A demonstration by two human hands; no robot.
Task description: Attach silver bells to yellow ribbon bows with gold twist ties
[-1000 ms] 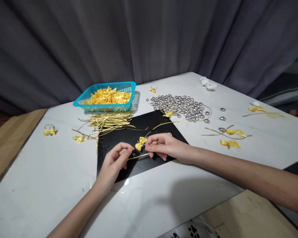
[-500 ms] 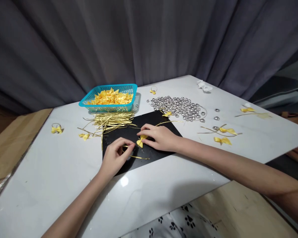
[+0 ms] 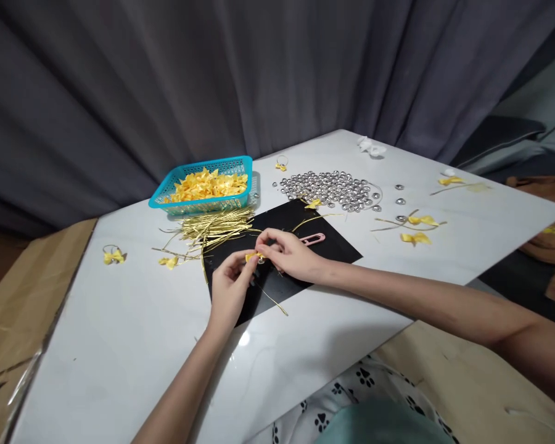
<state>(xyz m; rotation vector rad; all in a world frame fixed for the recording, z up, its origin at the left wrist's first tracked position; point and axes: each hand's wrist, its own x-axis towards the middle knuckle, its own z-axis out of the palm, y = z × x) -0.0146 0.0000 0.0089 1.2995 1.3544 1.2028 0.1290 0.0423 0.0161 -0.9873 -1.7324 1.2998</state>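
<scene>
My left hand (image 3: 230, 285) and my right hand (image 3: 289, 251) meet above a black mat (image 3: 324, 246) on the white table (image 3: 120, 333). Both pinch a small yellow ribbon bow (image 3: 252, 256) between their fingertips. A thin gold wire tie (image 3: 272, 300) trails down from the bow across the mat. Just right of my right hand, a pink clip (image 3: 312, 238) lies on the mat.
A teal basket (image 3: 202, 182) of yellow bows stands at the back, with a heap of gold ties (image 3: 213, 226) in front of it. Silver beads (image 3: 330, 188) are spread to the right. Loose bows (image 3: 419, 220) and a ringed bow (image 3: 113, 255) lie around. Grey curtain behind.
Both hands have lifted the bow off the mat and drawn together. The pink clip, hidden before, now shows. The gold tie hangs from the bow.
</scene>
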